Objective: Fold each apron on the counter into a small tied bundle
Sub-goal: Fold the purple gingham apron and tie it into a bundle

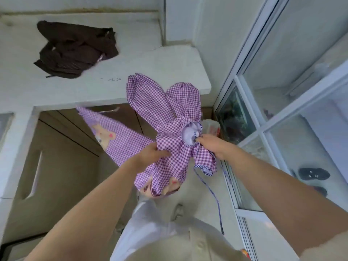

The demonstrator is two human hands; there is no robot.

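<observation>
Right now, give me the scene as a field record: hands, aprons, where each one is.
left hand: grips the gathered cloth of the purple apron
right hand: pinches the same apron at its bunched opening
purple apron: checked, held up by both hands in front of the counter, bunched, not yet tied
tie string: striped, hangs loose below the apron
brown apron: crumpled on the counter, no hand on it
counter: pale, holds the brown apron

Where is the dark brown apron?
The dark brown apron lies crumpled on the white counter, upper left of the head view, beyond the purple checked apron that the left hand and right hand grip.
</observation>
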